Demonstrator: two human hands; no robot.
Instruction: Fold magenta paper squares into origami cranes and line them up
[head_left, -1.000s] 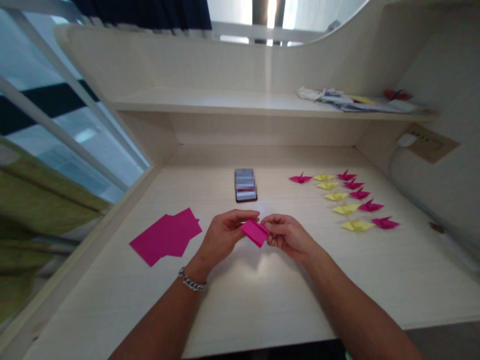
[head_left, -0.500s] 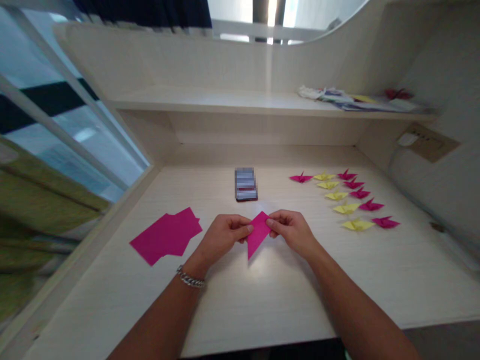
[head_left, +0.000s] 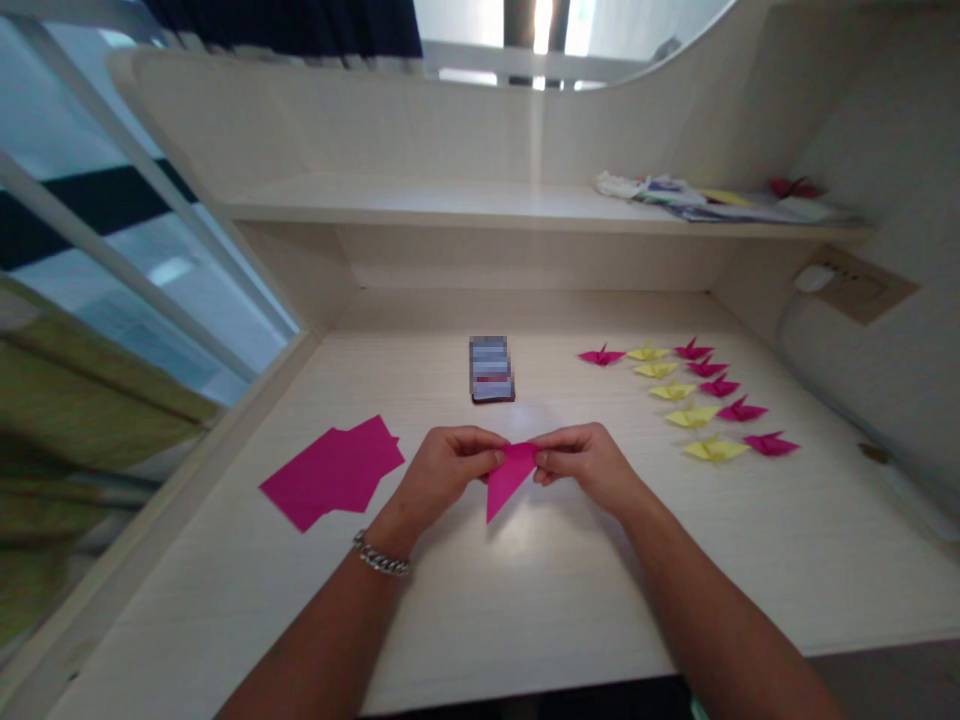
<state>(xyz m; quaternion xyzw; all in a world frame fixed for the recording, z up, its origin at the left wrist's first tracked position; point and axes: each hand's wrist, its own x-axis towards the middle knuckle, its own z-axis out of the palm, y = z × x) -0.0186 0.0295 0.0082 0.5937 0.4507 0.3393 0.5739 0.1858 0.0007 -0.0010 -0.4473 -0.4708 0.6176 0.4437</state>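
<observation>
Held the folded pink paper [head_left: 507, 478] tightly pinched between thumb and fingers of the left hand [head_left: 459, 462] and, at the opposite upper corner, of the right hand [head_left: 581, 462]. Had its sharp point directed downward, below the fingertips. Saw pink sheets [head_left: 330, 480] left of these fingers, a phone [head_left: 491, 368] beyond them, yellow cranes [head_left: 692, 417] and pink cranes [head_left: 741, 412] well to their right.
</observation>
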